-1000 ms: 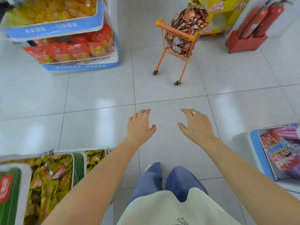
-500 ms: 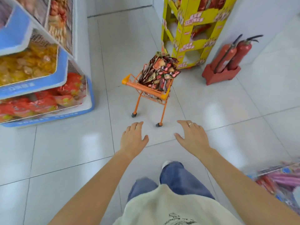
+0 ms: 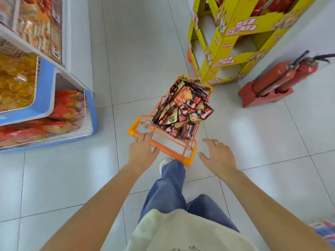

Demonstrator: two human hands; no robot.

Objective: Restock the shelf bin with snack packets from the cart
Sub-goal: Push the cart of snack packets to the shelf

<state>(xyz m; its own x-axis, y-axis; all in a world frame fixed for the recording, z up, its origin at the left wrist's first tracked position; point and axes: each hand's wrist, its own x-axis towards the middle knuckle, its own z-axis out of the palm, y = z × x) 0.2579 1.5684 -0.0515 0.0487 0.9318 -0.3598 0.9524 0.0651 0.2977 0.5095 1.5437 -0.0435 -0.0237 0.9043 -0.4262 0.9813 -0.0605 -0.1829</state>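
A small orange cart [image 3: 188, 159] stands on the tiled floor just ahead of me, heaped with black-and-red snack packets [image 3: 186, 109]. My left hand [image 3: 142, 152] lies over the left part of the cart's orange handle bar, fingers nearly straight and touching it. My right hand [image 3: 218, 154] hovers open just right of the handle's right end, apart from it, a ring on one finger. Blue-edged shelf bins [image 3: 45, 98] with yellow and red packets stand at the left.
A yellow cardboard display stand [image 3: 233, 42] rises right behind the cart. Two red fire extinguishers [image 3: 282, 77] sit in a red holder at the right wall. A blue bin corner [image 3: 324, 230] shows at the lower right. My legs stand below the cart.
I have walked up to the cart, which now sits right in front of me. My left hand has reached the handle bar; my right hand has come beside its right end.
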